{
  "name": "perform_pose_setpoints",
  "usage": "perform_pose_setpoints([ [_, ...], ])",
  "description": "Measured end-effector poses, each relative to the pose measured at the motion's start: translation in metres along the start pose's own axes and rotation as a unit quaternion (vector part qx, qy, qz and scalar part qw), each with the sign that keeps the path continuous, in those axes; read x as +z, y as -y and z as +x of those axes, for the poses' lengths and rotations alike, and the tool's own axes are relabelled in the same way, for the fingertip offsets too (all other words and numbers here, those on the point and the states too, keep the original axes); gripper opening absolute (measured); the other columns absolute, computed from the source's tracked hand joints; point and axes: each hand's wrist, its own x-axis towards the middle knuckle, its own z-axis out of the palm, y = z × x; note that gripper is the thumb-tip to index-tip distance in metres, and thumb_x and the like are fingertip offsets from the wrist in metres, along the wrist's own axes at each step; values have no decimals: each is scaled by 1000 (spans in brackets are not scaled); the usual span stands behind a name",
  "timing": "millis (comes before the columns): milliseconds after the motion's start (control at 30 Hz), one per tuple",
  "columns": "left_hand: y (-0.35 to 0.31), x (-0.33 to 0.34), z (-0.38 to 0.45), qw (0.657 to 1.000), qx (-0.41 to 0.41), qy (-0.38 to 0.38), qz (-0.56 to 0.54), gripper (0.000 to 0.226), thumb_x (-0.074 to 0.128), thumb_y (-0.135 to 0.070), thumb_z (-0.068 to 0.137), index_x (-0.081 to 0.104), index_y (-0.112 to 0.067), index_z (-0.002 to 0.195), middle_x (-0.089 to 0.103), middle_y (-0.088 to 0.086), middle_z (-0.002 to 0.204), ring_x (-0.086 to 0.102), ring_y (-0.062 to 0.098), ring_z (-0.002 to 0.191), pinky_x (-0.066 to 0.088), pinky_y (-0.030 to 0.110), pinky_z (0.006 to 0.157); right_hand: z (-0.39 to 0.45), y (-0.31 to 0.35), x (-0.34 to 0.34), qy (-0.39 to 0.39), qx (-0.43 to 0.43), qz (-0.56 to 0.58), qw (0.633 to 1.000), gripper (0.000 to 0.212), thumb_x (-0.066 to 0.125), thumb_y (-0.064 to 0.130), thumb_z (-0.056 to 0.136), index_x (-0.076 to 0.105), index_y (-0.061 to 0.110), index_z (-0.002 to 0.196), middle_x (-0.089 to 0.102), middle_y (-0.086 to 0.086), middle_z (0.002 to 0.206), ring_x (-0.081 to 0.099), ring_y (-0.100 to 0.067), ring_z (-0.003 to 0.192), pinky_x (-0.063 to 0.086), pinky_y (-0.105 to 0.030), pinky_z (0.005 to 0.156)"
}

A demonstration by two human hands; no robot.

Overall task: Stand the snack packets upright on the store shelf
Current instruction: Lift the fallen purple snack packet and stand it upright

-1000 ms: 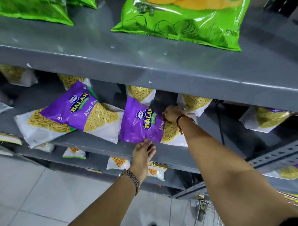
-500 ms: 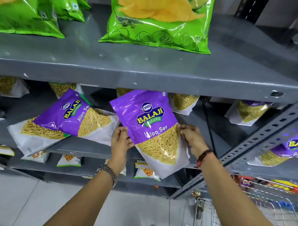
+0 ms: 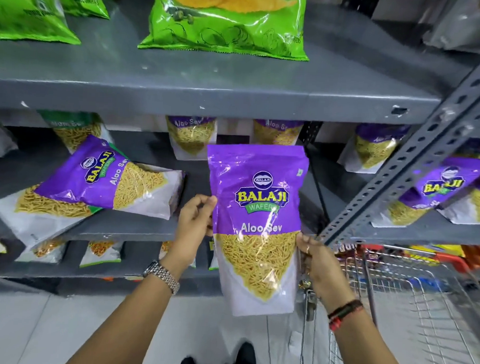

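Both hands, left hand [image 3: 195, 224] and right hand [image 3: 316, 263], have fingers closed on the Aloo Sev packet [image 3: 256, 229], upright off the middle shelf [image 3: 126, 229]. Next (my judgement): stand it at 12 o'clock, beside the fallen packet [image 3: 95, 183].

A grey metal middle shelf [image 3: 138, 227] carries a purple-and-white Aloo Sev packet lying tilted [image 3: 101, 186]; more such packets stand upright [image 3: 191, 137] at its back. The grey upper shelf [image 3: 209, 98] bears glossy green chip bags [image 3: 226, 30].
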Motion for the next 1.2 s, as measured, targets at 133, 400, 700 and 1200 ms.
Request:
perform_pose_setpoints([
  [133,18,1,-14,999,-31,29,19,24,52,-31,91,57,-26,68,60,4,68,59,13,57,45,21,44,-19,-22,-10,-26,53,-7,998,6,58,20,84,61,16,87,60,-6,80,54,-18,67,37,-26,56],
  [400,13,10,-20,998,-39,43,-1,22,50,-24,92,55,-18,72,62,3,66,60,6,47,42,15,38,-28,-23,-17,-37,73,-16,997,9,57,23,85,63,19,81,50,-7,75,42,-16,56,29,-24,48],
  [700,-41,34,41,997,61,33,44,17,47,-29,93,50,-25,77,60,8,85,58,20,74,53,22,57,24,60,11,-54,-72,28,996,19,45,6,87,60,15,80,58,-4,74,55,-14,66,49,-15,49],
  [1200,-40,55,101,999,-18,-15,-34,14,46,-25,94,52,-16,103,61,8,116,56,20,107,46,35,90,110,75,35,-111,-53,14,992,19,43,2,89,60,9,94,69,-14,95,66,-28,89,53,-41,92],
])
